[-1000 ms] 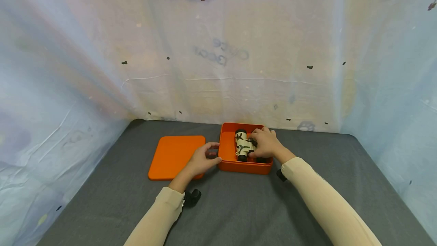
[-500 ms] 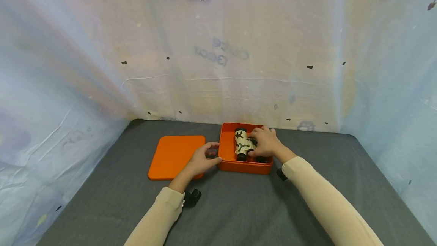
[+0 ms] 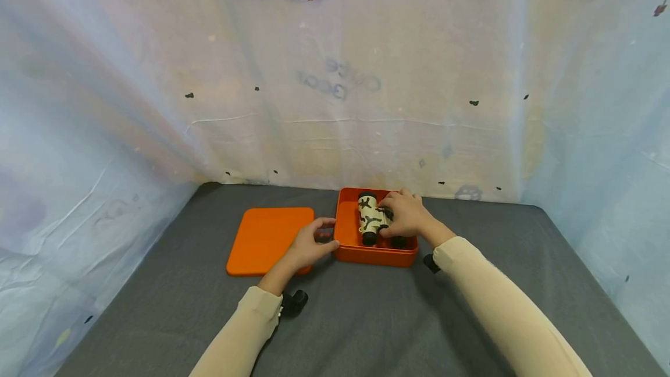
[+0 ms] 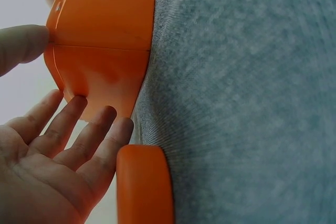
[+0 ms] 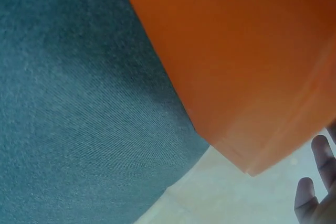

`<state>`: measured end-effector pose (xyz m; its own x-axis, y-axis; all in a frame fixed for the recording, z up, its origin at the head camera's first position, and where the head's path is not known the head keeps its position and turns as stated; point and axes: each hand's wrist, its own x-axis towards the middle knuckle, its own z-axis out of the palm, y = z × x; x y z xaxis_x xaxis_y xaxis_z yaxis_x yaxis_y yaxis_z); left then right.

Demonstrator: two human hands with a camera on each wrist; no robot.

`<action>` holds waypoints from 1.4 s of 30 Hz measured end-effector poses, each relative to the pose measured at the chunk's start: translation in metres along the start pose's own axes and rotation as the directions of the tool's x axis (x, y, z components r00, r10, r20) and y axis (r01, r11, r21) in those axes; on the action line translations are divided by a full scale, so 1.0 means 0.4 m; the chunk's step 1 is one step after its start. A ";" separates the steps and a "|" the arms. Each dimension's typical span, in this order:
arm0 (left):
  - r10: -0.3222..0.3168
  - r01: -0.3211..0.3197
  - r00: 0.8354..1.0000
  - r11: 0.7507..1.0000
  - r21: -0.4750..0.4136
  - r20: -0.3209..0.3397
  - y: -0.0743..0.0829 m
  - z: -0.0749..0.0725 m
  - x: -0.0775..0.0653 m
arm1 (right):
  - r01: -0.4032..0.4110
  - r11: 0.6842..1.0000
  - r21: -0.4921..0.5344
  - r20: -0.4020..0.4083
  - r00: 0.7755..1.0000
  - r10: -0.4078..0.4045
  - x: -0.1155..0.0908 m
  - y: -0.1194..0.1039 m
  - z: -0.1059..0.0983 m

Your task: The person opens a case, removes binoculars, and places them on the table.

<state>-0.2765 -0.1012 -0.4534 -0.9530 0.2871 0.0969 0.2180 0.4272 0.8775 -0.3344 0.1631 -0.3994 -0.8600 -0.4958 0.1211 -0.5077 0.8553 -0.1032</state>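
A pair of camouflage-patterned binoculars [image 3: 368, 214] with black ends sits within the orange box [image 3: 374, 256], in the head view. My right hand [image 3: 407, 214] grips its right barrel from above, covering much of that side. Against the box's left side rests my left hand [image 3: 309, 246]. In the left wrist view, its thumb [image 4: 23, 45] touches near the rim and its fingers [image 4: 94, 129] reach along the side wall, extended. Only a few right-hand fingers [image 5: 323, 161] show in the right wrist view, beyond the box wall; the binoculars are hidden there.
An orange lid [image 3: 269, 240] lies flat left of the box, partly behind the left hand. Grey cloth [image 3: 361, 319] covers the table. A pale patterned curtain [image 3: 366, 74] hangs right behind the table and along both sides.
The binoculars have shifted slightly left and away within the box and appear slightly raised, moving with my right hand. My left hand and the box have stayed about where they were.
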 end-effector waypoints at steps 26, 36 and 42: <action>0.028 -0.027 0.999 0.999 -0.023 0.035 0.025 -0.011 -0.014 | 0.011 1.000 -0.026 -0.001 1.000 -0.011 -0.011 0.022 -0.068; 0.037 -0.037 0.999 0.999 -0.023 0.023 0.000 -0.003 -0.004 | -0.007 0.999 -0.039 -0.009 1.000 0.006 -0.029 0.043 -0.096; 0.032 -0.031 0.999 0.999 -0.030 0.032 0.012 -0.006 -0.008 | -0.006 0.999 -0.033 -0.011 1.000 0.006 -0.042 0.056 -0.101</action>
<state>-0.2728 -0.1019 -0.4484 -0.9382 0.3279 0.1103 0.2413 0.3918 0.8879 -0.3293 0.1967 -0.3639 -0.8621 -0.4893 0.1317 -0.5006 0.8627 -0.0713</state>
